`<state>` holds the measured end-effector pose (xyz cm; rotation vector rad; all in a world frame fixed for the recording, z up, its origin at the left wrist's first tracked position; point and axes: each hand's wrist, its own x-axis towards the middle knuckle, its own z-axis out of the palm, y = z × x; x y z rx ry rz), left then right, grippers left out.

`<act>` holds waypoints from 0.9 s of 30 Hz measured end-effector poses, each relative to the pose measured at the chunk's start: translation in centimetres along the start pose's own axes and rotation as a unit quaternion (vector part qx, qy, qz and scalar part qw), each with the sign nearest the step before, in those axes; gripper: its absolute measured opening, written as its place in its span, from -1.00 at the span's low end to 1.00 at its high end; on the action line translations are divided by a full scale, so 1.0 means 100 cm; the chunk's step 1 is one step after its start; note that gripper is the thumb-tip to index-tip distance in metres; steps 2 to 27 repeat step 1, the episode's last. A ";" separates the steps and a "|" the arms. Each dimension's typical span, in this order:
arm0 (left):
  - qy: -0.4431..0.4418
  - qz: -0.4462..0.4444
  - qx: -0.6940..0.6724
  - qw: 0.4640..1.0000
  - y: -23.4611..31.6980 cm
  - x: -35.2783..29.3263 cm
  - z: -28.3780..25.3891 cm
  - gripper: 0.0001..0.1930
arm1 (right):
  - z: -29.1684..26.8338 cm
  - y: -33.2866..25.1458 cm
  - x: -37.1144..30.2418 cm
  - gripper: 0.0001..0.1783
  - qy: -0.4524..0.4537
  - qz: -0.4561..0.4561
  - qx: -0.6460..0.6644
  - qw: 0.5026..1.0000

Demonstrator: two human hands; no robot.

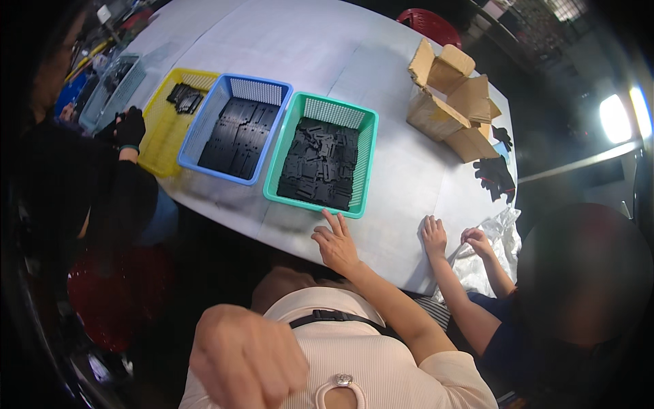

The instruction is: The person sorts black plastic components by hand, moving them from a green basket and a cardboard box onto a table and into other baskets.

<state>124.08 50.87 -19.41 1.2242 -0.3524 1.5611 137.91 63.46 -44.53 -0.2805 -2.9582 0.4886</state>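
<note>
My left hand [246, 358] is raised close to the camera at the lower left, slightly blurred. Its fingers are curled in, and whatever they hold, if anything, is hidden. At the table's near edge, my right hand [336, 244] holds nothing, its fingers stretched out and apart. Its fingertips reach the near rim of a green plastic basket [371, 146], though contact is hard to confirm. Many loose flat black plastic parts [320, 167] lie jumbled inside that basket. Left of it, a blue basket [289, 92] contains larger black plates [242, 136] in neat rows.
A yellow basket [151, 136] with a few black parts stands farther left, by a co-worker's gloved hand [129, 128]. To the right are an opened cardboard box [439, 116], black gloves [495, 177], and another person's bare hands [434, 237] near a silvery plastic bag [501, 249].
</note>
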 end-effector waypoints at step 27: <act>0.040 -0.036 -0.007 0.999 0.007 -0.012 -0.011 -0.70 | 0.000 -0.006 0.002 -0.65 -0.010 0.008 -0.006 1.000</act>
